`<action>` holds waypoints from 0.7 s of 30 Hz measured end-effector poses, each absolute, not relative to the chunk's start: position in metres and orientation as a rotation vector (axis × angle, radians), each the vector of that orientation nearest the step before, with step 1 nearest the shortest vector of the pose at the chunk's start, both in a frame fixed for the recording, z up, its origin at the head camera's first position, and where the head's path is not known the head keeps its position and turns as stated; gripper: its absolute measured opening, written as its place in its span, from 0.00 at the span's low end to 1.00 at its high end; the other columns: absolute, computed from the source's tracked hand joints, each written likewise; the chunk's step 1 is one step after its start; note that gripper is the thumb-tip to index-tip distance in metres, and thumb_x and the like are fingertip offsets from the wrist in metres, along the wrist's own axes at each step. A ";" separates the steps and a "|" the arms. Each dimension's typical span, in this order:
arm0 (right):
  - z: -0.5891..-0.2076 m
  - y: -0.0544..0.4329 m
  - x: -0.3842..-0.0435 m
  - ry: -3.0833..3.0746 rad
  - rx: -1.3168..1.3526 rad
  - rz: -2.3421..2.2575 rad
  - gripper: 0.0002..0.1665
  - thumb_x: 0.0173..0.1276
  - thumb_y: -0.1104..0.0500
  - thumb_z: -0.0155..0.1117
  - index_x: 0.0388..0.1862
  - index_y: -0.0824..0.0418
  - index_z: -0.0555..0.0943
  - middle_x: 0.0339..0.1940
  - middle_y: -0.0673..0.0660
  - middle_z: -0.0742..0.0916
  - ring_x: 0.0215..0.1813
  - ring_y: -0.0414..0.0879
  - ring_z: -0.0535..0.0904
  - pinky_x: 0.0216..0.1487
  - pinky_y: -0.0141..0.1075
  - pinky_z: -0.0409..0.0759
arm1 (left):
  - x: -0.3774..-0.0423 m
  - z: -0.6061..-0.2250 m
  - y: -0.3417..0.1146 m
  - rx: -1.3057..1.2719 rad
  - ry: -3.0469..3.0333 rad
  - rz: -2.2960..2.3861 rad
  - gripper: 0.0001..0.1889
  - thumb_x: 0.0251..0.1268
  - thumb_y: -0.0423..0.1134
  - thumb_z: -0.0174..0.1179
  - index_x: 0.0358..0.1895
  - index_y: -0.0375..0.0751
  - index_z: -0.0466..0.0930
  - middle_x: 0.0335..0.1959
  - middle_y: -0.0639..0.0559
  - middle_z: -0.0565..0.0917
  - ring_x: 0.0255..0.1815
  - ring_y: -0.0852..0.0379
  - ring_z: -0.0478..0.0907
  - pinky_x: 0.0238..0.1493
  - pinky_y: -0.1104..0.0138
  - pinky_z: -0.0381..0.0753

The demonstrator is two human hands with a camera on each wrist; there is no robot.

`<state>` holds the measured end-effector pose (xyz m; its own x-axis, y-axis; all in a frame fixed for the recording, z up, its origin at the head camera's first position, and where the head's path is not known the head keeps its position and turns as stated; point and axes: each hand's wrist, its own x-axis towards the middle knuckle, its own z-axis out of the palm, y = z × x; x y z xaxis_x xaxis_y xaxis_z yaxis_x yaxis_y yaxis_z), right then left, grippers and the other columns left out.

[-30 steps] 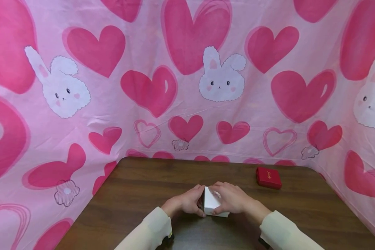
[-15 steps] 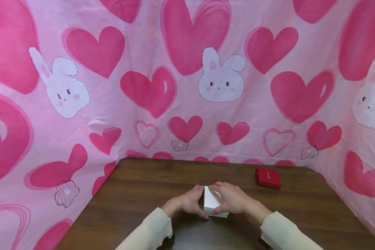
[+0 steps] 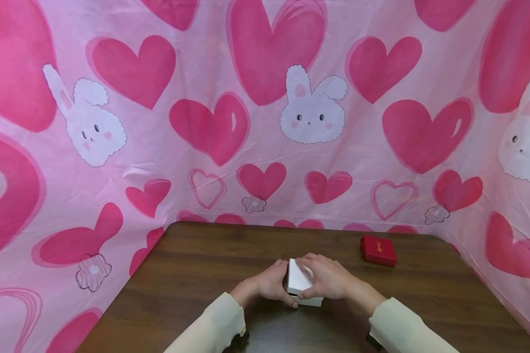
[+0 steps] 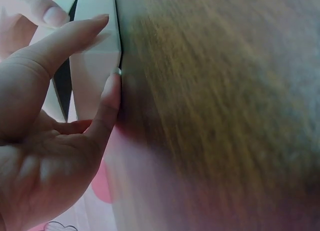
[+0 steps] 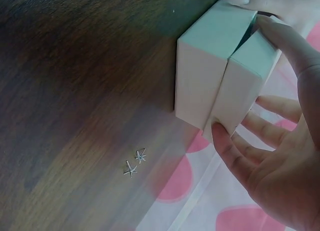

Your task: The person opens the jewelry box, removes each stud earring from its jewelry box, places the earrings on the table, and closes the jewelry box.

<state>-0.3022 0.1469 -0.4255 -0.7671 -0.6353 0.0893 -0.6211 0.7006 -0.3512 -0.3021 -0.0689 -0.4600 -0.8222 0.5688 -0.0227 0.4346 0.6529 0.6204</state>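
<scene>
A small white jewelry box stands on the table between both hands, its lid [image 3: 298, 280] tilted up at the left over the base [image 3: 311, 301]. My right hand [image 3: 329, 277] grips the lid, thumb on the near side and fingers around its right and far sides. On the left, my left hand [image 3: 270, 283] holds the base, its thumb along the near wall. A dark gap separates lid and base in the left wrist view; in the right wrist view it narrows toward the right end. What lies inside is hidden. Two star-shaped earrings [image 5: 131, 170] rest on the wood beside the box.
A flat red box [image 3: 379, 250] with gold lettering sits at the back right of the brown wooden table [image 3: 203, 260]. Pink cloth [image 3: 265, 147] printed with hearts and rabbits hangs behind the table and along its sides.
The lid's left side has risen slightly off the base, and a dark gap now shows. My right hand has lifted a little with it. My left thumb has slid slightly right along the base.
</scene>
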 end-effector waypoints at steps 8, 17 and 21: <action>-0.424 0.149 -0.301 2.860 -1.039 -0.590 0.49 0.48 0.37 0.82 0.67 0.57 0.78 0.59 0.54 0.82 0.50 0.48 0.77 0.40 0.53 0.76 | -0.302 -0.461 -0.066 0.792 2.678 0.921 0.42 0.41 0.46 0.85 0.61 0.43 0.70 0.48 0.57 0.71 0.47 0.63 0.68 0.53 0.69 0.74; -0.428 0.148 -0.300 2.894 -1.019 -0.556 0.47 0.48 0.37 0.81 0.65 0.55 0.79 0.57 0.54 0.82 0.50 0.48 0.77 0.40 0.53 0.76 | -0.301 -0.461 -0.066 0.764 2.664 0.942 0.41 0.43 0.46 0.85 0.60 0.44 0.70 0.49 0.57 0.72 0.48 0.63 0.68 0.53 0.67 0.74; -0.430 0.148 -0.298 2.915 -1.025 -0.536 0.46 0.48 0.37 0.81 0.65 0.53 0.79 0.57 0.54 0.82 0.52 0.49 0.77 0.39 0.53 0.76 | -0.301 -0.462 -0.067 0.778 2.680 0.928 0.41 0.42 0.47 0.85 0.60 0.43 0.70 0.49 0.56 0.72 0.47 0.62 0.68 0.53 0.68 0.74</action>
